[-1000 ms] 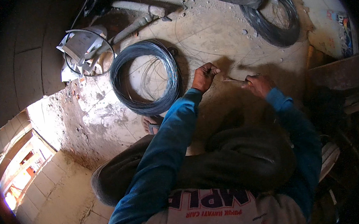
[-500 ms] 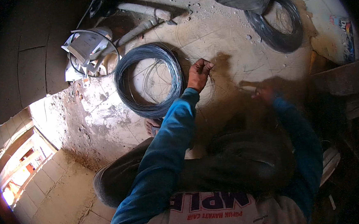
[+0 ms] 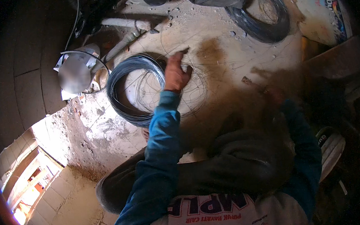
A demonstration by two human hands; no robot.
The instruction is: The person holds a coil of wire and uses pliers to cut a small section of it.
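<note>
My left hand [image 3: 177,73] reaches over the right rim of a coil of dark grey wire [image 3: 116,89] on the dusty floor. Its thumb and forefinger are apart, and I see nothing gripped between them. Thin loose wire loops [image 3: 201,95] spread under and beside this hand. Off to the right, in deep shadow, my right hand [image 3: 273,95] is closed around a short stick-like tool [image 3: 247,81]. Only the tool's pale end catches light, so its exact kind is unclear.
A second dark wire coil [image 3: 275,22] lies at the far right, near a white printed bucket [image 3: 327,19]. Pale pipes [image 3: 122,44] and a round pale thing ringed by a black cable [image 3: 73,73] lie far left. Gravel bits litter the floor; my bent leg [image 3: 122,184] is close.
The left hand has moved left from beside the coil to over its rim, its pinched fingers spreading apart. The right hand has shifted slightly, and the tool's end has turned. The whole view has shifted a little.
</note>
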